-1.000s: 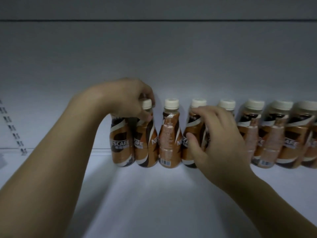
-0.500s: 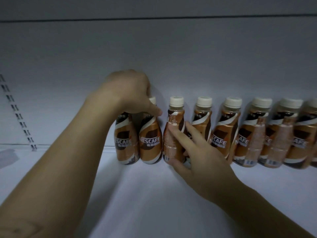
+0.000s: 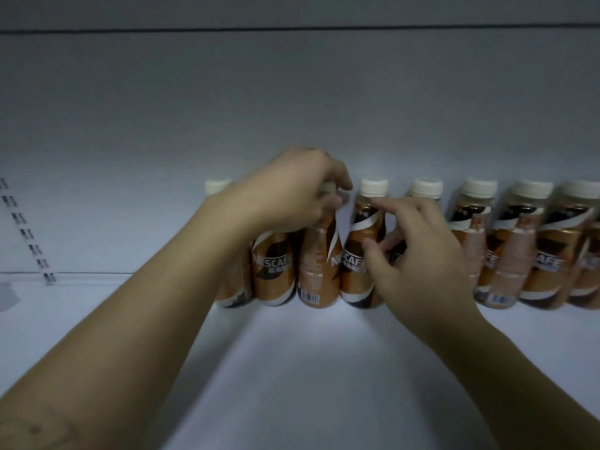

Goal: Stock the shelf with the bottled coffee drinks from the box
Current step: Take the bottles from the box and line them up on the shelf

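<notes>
Against the back of the white shelf [image 3: 292,368] stands a row of coffee bottles [image 3: 532,245], touching shoulder to shoulder. The left hand [image 3: 289,196] is curled over the cap and neck of the barcode-facing bottle [image 3: 316,264], fingers closed on it. Just right of those fingers, the right hand [image 3: 418,251] rests spread fingertips on the next bottle [image 3: 357,254], thumb low and forefinger at its shoulder, not clamped. These look full and fairly heavy, rigid, with slick sleeves; the narrow neck under the cap seems the surest hold.

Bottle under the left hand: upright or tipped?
Upright. The bottle stands on its base on the shelf, level with its neighbours; the left hand covers its cap.
</notes>
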